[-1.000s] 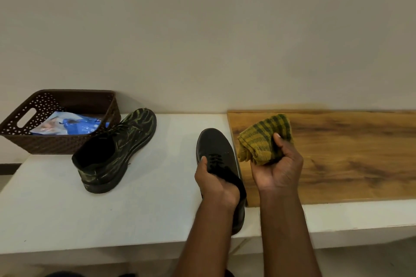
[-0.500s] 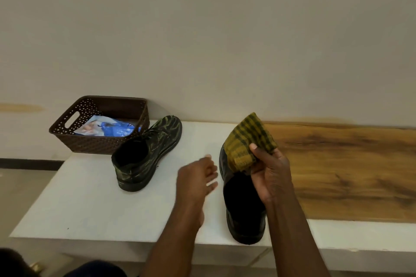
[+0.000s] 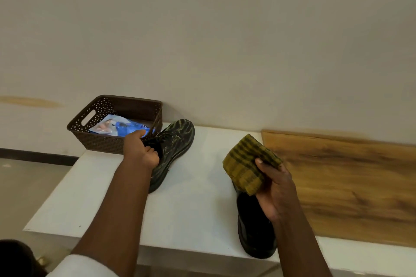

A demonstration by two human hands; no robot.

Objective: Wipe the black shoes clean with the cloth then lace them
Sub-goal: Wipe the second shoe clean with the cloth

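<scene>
Your right hand (image 3: 278, 189) grips the folded yellow checked cloth (image 3: 248, 163) just above the near black shoe (image 3: 253, 229), which sits at the white table's (image 3: 191, 209) front edge. Farther back, your left hand's (image 3: 139, 149) fingers curl around the collar of the second shoe (image 3: 174, 144), beside the brown basket (image 3: 105, 139).

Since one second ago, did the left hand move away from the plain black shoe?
Yes. The left hand left the plain black shoe and went leftward toward the brown basket, where it now grips the patterned shoe.
</scene>
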